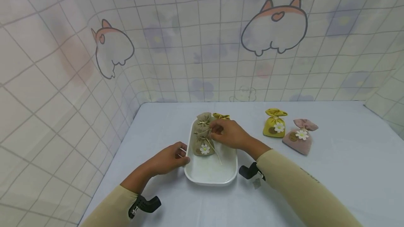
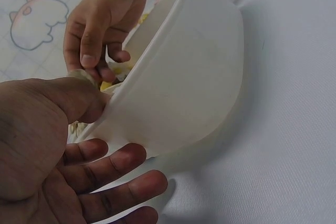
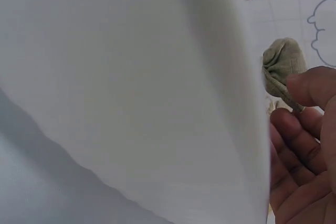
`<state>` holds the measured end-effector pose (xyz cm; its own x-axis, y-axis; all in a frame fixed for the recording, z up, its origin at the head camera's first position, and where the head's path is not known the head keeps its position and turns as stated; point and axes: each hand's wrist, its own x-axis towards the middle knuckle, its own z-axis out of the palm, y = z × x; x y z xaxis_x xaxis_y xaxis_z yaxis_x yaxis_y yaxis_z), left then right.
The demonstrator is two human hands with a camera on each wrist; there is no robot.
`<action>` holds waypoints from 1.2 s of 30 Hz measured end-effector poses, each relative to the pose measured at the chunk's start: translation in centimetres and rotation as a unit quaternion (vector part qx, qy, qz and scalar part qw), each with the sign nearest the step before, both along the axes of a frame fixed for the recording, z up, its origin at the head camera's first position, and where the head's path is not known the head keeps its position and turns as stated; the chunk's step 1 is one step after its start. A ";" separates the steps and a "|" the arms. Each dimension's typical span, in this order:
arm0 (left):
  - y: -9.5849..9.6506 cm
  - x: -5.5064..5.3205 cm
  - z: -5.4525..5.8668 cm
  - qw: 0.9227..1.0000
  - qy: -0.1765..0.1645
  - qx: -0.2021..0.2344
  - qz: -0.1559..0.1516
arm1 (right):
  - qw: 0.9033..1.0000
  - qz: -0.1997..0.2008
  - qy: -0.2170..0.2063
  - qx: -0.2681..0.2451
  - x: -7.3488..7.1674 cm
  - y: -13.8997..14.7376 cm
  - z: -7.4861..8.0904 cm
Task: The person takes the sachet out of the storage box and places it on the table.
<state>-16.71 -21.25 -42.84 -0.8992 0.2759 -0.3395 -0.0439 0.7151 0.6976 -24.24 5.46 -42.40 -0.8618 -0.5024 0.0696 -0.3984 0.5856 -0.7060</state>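
A white tray holds small drawstring pouches. My left hand is at its left side, the thumb over the rim and the fingers along the outer wall. Over the tray, my right hand pinches the gathered top of a grey-green pouch with a white flower and a loose string. Behind it stands another grey-green pouch. Beyond my right hand the top of a mustard-yellow pouch shows, its lower part hidden. The right wrist view shows thumb and finger at the grey-green fabric.
Right of the tray, a mustard-yellow pouch and a dusty-pink pouch rest on the white-covered table, each with a white flower. A gridded curtain with cartoon animals hangs along the table's back and sides.
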 end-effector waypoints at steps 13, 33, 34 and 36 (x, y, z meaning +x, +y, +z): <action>-0.1 0.0 0.0 1.000 -0.001 0.000 -0.002 | 0.999 -0.005 -0.004 -0.041 0.5 -0.2 0.0; 0.0 0.0 0.0 1.000 0.003 0.001 0.000 | 0.995 -0.029 0.002 -0.094 1.0 0.0 1.1; 0.0 -0.1 0.0 1.000 0.003 0.000 0.000 | 0.995 -0.030 0.002 -0.094 1.1 0.0 1.3; 0.1 -0.1 0.1 1.000 0.004 -0.002 -0.001 | 0.995 -0.033 -0.002 -0.094 1.0 0.2 1.5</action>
<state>-16.81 -21.19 -42.74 -0.9018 0.2758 -0.3327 -0.0365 0.7186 0.6945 -23.21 5.67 -40.92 -0.8926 -0.4239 0.1535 -0.3609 0.4680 -0.8067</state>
